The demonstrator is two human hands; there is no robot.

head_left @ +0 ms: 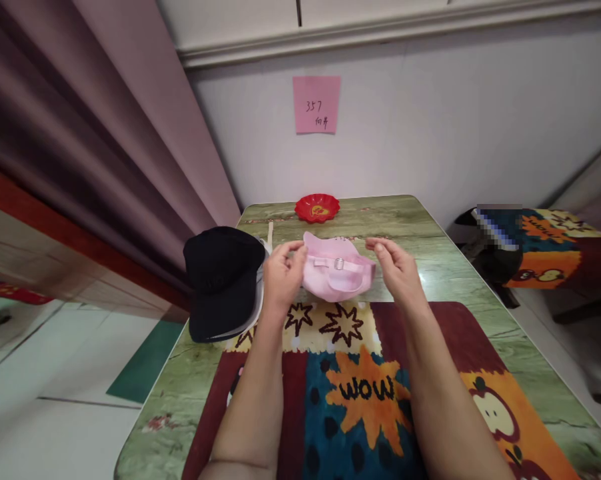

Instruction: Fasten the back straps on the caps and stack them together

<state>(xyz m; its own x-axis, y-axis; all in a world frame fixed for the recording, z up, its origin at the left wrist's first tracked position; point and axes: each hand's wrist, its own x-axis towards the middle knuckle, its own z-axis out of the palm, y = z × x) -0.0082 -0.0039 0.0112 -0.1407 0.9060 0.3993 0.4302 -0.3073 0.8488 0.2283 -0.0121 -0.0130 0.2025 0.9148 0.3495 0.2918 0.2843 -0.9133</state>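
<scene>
A pink baseball cap [338,283] sits at the middle of the table, its back strap and metal buckle facing me. My left hand [282,275] is closed at the cap's left edge, thumb and fingers pinching there. On the other side, my right hand [396,267] is held just beside the cap's right edge with thumb and fingers slightly apart; nothing shows between them. To the left of my left hand lies a black cap [223,277], with a pale cap [261,287] partly hidden beneath it.
A red scalloped dish [317,209] stands at the back of the green marbled table [150,413]. A patterned mat [355,413] covers the near part. Behind is a wall with a pink note [316,105]. A purple curtain [145,120] hangs left; a stool [540,247] stands right.
</scene>
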